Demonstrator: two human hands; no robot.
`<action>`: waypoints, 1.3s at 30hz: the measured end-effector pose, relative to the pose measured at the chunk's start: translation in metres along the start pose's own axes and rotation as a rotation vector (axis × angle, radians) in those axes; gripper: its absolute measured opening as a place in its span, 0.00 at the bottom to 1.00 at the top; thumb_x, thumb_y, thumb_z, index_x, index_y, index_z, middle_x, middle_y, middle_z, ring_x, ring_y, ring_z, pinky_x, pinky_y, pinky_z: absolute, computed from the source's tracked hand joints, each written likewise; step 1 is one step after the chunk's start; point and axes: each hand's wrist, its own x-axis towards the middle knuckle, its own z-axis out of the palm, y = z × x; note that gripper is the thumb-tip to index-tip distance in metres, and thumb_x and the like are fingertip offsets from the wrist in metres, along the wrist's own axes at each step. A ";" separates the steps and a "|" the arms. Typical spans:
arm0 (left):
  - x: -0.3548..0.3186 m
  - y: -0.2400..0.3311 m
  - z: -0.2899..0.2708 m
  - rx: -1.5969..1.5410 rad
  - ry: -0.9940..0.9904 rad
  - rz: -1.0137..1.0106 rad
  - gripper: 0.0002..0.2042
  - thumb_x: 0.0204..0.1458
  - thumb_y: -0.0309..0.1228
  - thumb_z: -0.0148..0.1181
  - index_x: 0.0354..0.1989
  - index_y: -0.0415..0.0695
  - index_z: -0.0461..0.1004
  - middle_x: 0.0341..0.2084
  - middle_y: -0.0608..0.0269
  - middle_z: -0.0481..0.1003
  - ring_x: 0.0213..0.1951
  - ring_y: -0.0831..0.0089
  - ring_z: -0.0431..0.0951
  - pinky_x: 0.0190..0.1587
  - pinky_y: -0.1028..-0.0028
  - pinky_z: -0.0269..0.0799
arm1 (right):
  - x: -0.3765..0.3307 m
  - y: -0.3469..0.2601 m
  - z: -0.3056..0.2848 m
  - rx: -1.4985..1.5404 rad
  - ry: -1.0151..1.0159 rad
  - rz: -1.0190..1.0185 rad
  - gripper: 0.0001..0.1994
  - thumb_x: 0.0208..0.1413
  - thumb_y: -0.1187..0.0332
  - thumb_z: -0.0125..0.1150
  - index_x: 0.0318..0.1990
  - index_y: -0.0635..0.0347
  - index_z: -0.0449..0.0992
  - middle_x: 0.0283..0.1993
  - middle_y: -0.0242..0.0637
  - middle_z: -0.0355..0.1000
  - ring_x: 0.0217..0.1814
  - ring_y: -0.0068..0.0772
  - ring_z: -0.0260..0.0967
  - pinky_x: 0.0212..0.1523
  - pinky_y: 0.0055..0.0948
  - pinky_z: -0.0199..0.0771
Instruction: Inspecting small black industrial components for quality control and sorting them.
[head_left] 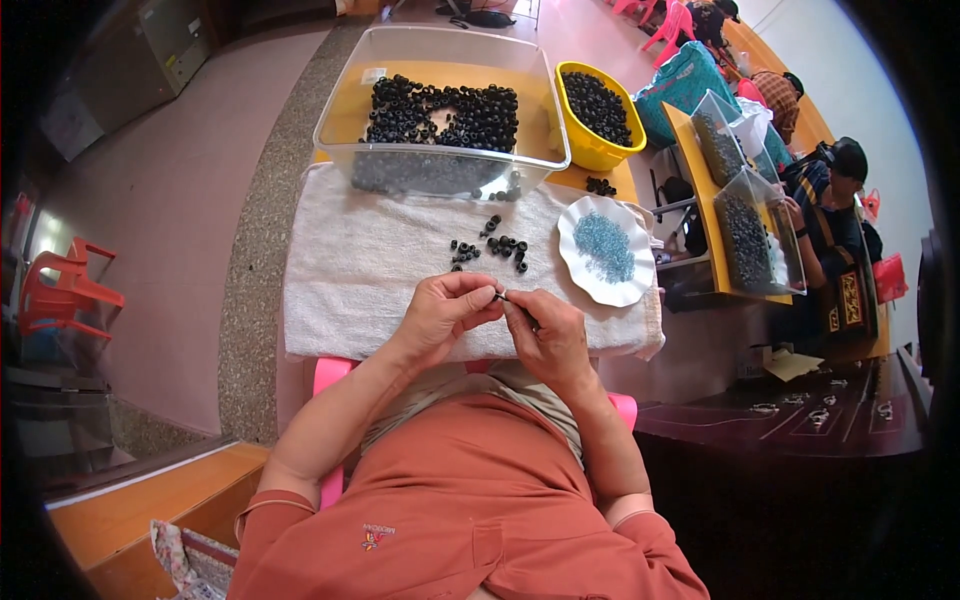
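My left hand (452, 306) and my right hand (548, 330) meet over the near part of a white towel (350, 270). Both are closed in a pinch, fingertips almost touching. A tiny dark piece shows between them, too small to name. Just beyond the hands lie several small black ring-shaped parts (508, 245), loose on the towel. To the right of these stands a white scalloped plate (570, 257) bearing a heap of small, clear bluish pieces (604, 247).
A clear plastic bin (440, 42) of black parts stands at the far side, beside a yellow basin (597, 155) of similar parts. Few black parts (600, 186) lie near the basin. Rightward, a person (830, 195) sits by a table with clear boxes (745, 235). A red chair (70, 285) stands left.
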 end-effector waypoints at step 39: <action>-0.003 -0.006 0.006 -0.029 0.102 0.087 0.05 0.57 0.26 0.61 0.38 0.38 0.77 0.33 0.62 0.79 0.35 0.76 0.79 0.43 0.75 0.80 | -0.004 -0.006 0.023 -0.130 0.073 -0.026 0.06 0.53 0.79 0.60 0.38 0.63 0.76 0.25 0.42 0.71 0.23 0.41 0.71 0.23 0.35 0.68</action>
